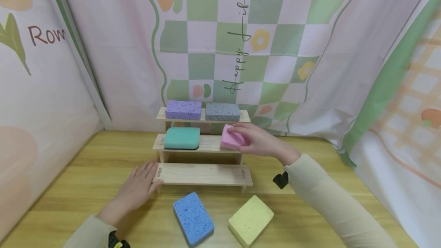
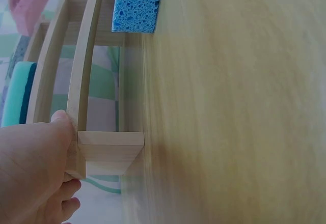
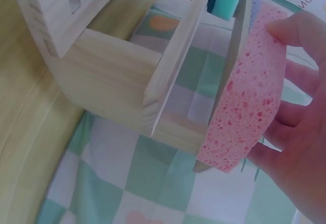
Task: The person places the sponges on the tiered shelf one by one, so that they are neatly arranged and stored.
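A three-tier wooden stand stands on the table. At the left end of its lowest board is my left hand, gripping the corner; the left wrist view shows the thumb against the board and the other fingers curled beside it. My right hand pinches a pink sponge between thumb and fingers, at the right part of the middle tier. Whether the sponge touches the board cannot be told. A teal sponge with a dark underside lies on the middle tier's left part.
On the top tier sit a purple sponge and a grey sponge, side by side. In front of the stand, a blue sponge and a yellow sponge lie on the wooden table. Patterned curtains hang behind and at both sides.
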